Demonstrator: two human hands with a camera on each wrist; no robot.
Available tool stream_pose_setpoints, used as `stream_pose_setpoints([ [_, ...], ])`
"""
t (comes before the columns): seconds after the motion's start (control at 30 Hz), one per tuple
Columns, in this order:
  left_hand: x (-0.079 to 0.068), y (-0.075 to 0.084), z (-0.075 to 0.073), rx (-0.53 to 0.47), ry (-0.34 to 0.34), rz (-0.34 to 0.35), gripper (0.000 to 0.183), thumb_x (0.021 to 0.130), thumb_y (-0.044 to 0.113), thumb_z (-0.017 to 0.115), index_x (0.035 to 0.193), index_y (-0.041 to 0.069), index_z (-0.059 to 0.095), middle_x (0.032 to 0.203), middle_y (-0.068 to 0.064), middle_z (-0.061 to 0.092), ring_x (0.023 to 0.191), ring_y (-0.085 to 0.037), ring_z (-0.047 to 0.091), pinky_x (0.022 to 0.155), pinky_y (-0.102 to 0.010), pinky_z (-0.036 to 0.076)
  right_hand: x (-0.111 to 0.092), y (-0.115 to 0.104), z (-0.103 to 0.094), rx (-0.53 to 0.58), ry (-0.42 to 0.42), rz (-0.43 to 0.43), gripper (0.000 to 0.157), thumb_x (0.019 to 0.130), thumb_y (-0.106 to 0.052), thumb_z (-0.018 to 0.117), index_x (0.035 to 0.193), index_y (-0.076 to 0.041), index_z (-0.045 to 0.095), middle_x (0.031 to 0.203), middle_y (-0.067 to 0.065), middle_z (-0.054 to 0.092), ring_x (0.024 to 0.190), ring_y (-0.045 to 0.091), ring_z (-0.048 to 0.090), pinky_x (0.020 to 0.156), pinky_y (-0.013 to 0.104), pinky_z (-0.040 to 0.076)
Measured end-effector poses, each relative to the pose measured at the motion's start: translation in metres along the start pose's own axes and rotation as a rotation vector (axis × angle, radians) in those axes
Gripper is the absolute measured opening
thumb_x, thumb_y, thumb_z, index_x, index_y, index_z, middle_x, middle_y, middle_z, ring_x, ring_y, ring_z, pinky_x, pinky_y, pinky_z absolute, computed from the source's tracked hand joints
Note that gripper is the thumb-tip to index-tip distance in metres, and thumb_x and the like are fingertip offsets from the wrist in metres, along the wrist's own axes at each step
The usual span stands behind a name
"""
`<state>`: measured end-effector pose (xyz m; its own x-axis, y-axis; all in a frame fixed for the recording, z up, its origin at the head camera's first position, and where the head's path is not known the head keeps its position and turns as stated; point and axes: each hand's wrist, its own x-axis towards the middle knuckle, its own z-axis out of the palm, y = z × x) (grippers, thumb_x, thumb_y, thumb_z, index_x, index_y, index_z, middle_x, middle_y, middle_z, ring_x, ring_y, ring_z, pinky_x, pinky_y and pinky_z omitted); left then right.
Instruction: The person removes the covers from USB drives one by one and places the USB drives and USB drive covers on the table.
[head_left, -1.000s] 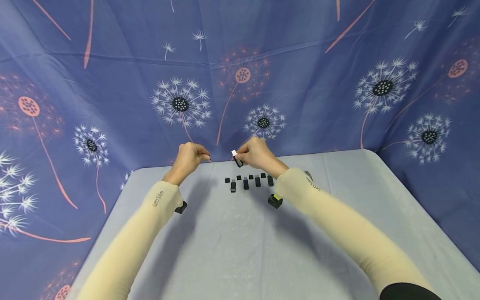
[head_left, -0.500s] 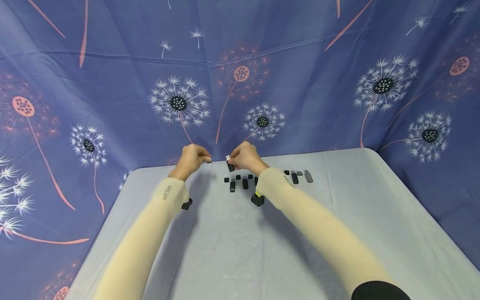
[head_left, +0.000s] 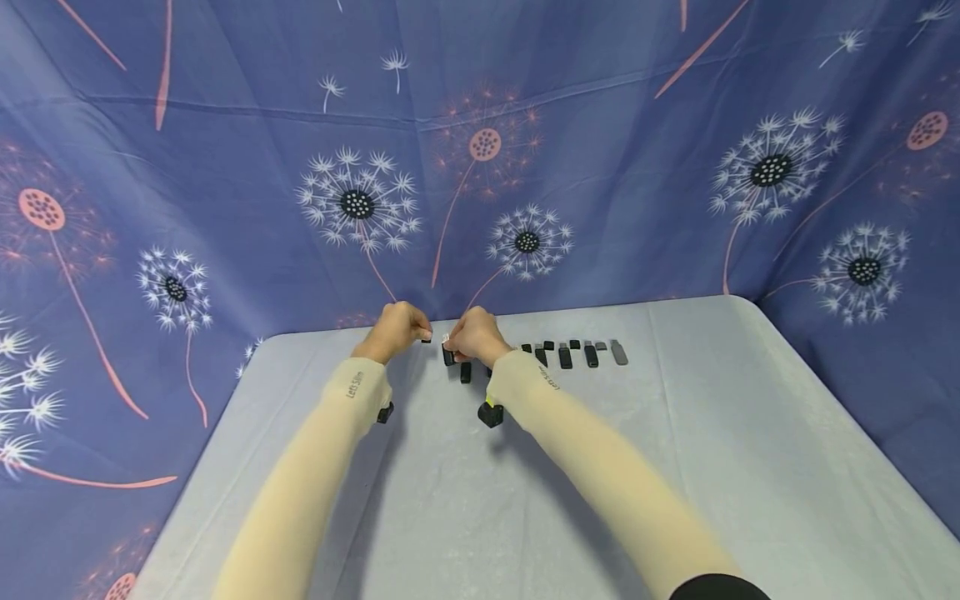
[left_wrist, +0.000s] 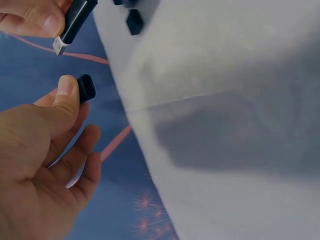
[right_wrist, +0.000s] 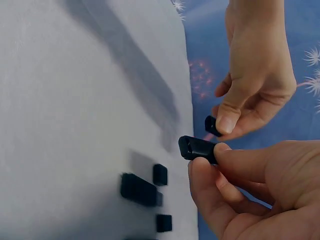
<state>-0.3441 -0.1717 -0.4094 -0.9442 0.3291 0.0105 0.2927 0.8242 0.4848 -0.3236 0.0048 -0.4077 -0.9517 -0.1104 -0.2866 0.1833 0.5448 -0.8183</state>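
My left hand (head_left: 394, 330) pinches a small black cap (left_wrist: 86, 89) between thumb and fingertips, over the far edge of the table. Beside it, my right hand (head_left: 478, 337) grips a black USB flash drive (right_wrist: 197, 148) by its sides. The drive's metal plug (left_wrist: 60, 46) is bare and points toward the cap in the left wrist view. A short gap separates the plug from the cap. Below the right hand lies another black flash drive (head_left: 466, 372); part of the row behind it is hidden by the hand and sleeve.
Several uncapped black flash drives (head_left: 565, 357) lie in a row on the pale cloth-covered table (head_left: 660, 467). Loose black caps (head_left: 574, 344) sit behind them. A grey drive (head_left: 618, 352) and grey cap (head_left: 601, 346) end the row. A blue patterned curtain (head_left: 630, 208) hangs behind.
My right hand has moved left and nearer with the flash drive, uncovering the row's right end. My left hand has come slightly right and nearer with the cap, narrowing the gap.
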Motion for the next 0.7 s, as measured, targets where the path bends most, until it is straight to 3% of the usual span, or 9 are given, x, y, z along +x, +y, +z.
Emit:
stream_pose_setpoints([
  [0.13, -0.002, -0.007, 0.009, 0.037, -0.009, 0.003, 0.011, 0.093, 0.011, 0.076, 0.097, 0.002, 0.082, 0.097, -0.011, 0.08, 0.091, -0.026, 0.075, 0.081, -0.04, 0.061, 0.005, 0.003, 0.012, -0.006, -0.004, 0.04, 0.006, 0.087, -0.003, 0.082, 0.089, 0.001, 0.079, 0.08, 0.012, 0.075, 0.065, 0.023, 0.076, 0.073, 0.038, 0.064],
  [0.27, -0.004, -0.01, 0.019, 0.057, -0.025, -0.01, 0.009, 0.093, 0.011, 0.077, 0.094, 0.004, 0.082, 0.098, -0.01, 0.079, 0.09, -0.025, 0.075, 0.081, -0.039, 0.061, 0.008, 0.007, 0.021, -0.036, -0.003, 0.076, 0.008, 0.087, -0.005, 0.082, 0.082, 0.0, 0.078, 0.077, 0.011, 0.075, 0.065, 0.023, 0.076, 0.069, 0.035, 0.064],
  [0.4, -0.007, -0.011, 0.026, 0.07, -0.05, -0.029, 0.008, 0.092, 0.011, 0.077, 0.093, 0.006, 0.082, 0.097, -0.008, 0.079, 0.091, -0.024, 0.074, 0.083, -0.04, 0.061, 0.01, 0.011, 0.029, -0.051, -0.005, 0.079, 0.009, 0.088, -0.005, 0.082, 0.081, 0.001, 0.078, 0.091, 0.02, 0.075, 0.068, 0.023, 0.077, 0.064, 0.031, 0.063],
  [0.53, -0.01, -0.014, 0.031, 0.081, -0.055, 0.004, 0.007, 0.092, 0.009, 0.077, 0.093, 0.004, 0.082, 0.094, -0.009, 0.08, 0.088, -0.023, 0.073, 0.08, -0.038, 0.06, 0.011, 0.013, 0.037, -0.072, 0.002, 0.063, 0.01, 0.087, -0.004, 0.082, 0.08, 0.001, 0.077, 0.105, 0.03, 0.07, 0.061, 0.02, 0.075, 0.06, 0.028, 0.061],
  [0.7, -0.01, -0.017, 0.036, 0.082, -0.039, 0.017, 0.007, 0.092, 0.008, 0.077, 0.092, 0.004, 0.083, 0.094, -0.01, 0.08, 0.084, -0.022, 0.073, 0.076, -0.036, 0.06, 0.013, 0.015, 0.044, -0.112, 0.024, 0.043, 0.013, 0.085, -0.005, 0.085, 0.076, -0.002, 0.076, 0.105, 0.03, 0.07, 0.048, 0.012, 0.068, 0.057, 0.023, 0.058],
])
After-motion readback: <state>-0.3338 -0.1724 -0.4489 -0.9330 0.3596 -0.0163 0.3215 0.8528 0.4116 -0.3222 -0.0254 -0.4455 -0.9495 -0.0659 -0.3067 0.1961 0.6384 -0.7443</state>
